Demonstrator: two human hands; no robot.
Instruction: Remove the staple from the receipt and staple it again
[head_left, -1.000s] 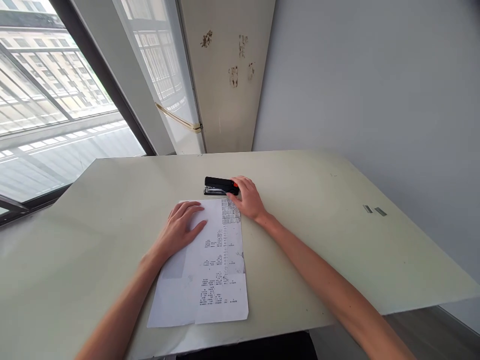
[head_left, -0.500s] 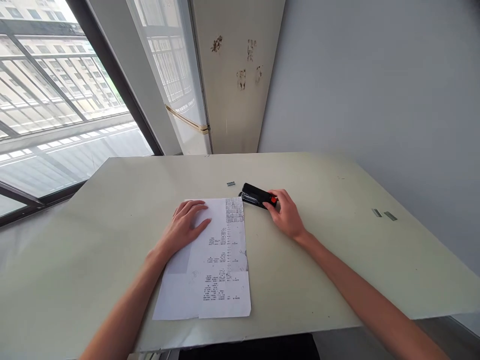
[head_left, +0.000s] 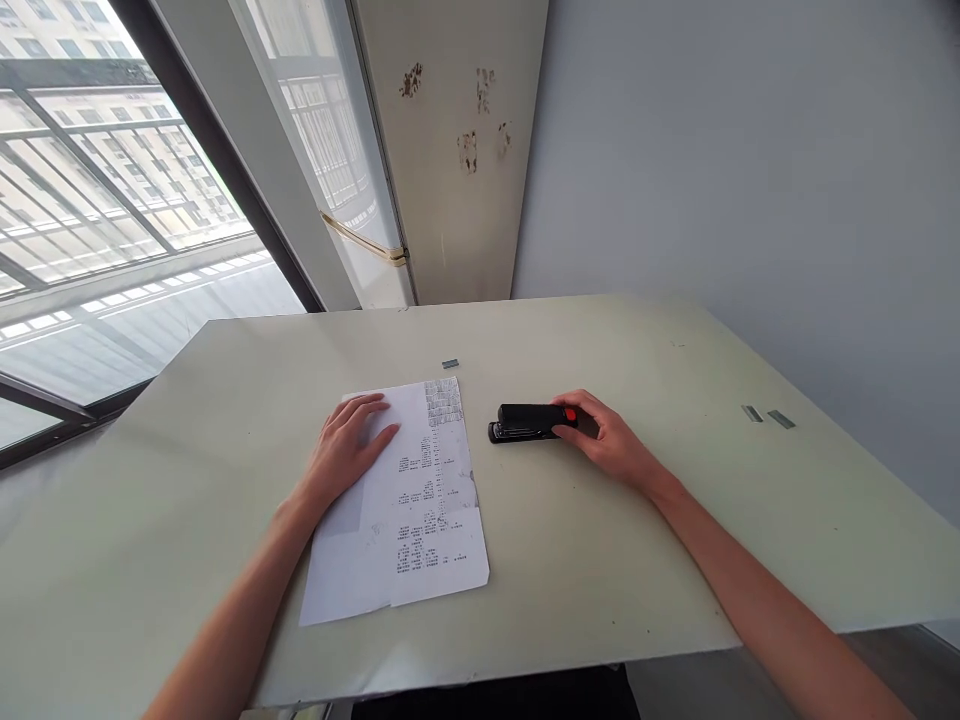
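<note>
A black stapler (head_left: 529, 422) with a red patch at its rear end lies along the tabletop, its nose pointing left. My right hand (head_left: 606, 440) grips that rear end between thumb and fingers. A gap of bare table separates the stapler from the printed white paper sheets (head_left: 427, 550) on its left. Flat on the upper left part of the sheets rests my left hand (head_left: 351, 440), fingers stretched out and holding nothing. The print runs down the right half of the top sheet.
Short grey staple strips (head_left: 450, 364) lie beyond the paper, and more staple strips (head_left: 780, 419) are at the table's right side. The pale table (head_left: 600, 560) reaches toward a refrigerator (head_left: 457, 220) and a grey wall (head_left: 712, 150). A window (head_left: 112, 200) is on the left.
The stapler has moved right and nearer to me in my right hand, away from the paper's top right corner. The paper has turned slightly under my left hand.
</note>
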